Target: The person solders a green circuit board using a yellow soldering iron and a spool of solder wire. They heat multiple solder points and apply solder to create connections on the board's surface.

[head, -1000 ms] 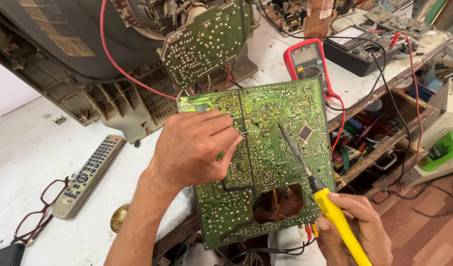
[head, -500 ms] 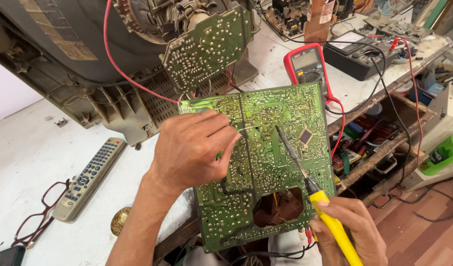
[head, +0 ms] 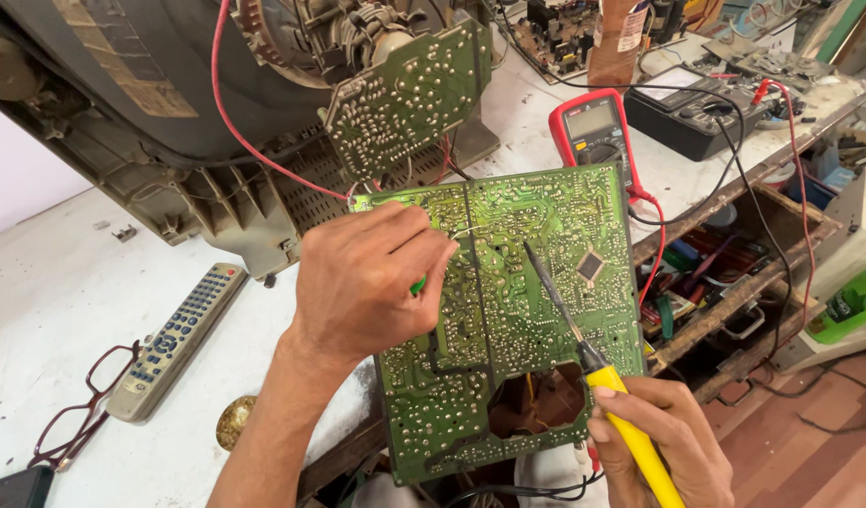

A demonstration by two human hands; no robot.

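Moved: soldering iron [head: 583, 350] tip crept toward the solder wire [head: 470, 230]
Board: green circuit board [head: 508, 310], solder-dotted, tilted
Fingers: left hand [head: 367, 282] pinches wire; right hand [head: 663, 433] clamps iron

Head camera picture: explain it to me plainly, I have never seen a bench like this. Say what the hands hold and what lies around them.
The camera sits on the person's head and looks down at a white workbench. The left hand feeds a thin solder wire onto a green circuit board, shown solder side up. The right hand holds a yellow soldering iron, its tip on the board. Around them lie a red multimeter, a grey remote control, red-framed glasses and an opened old television.
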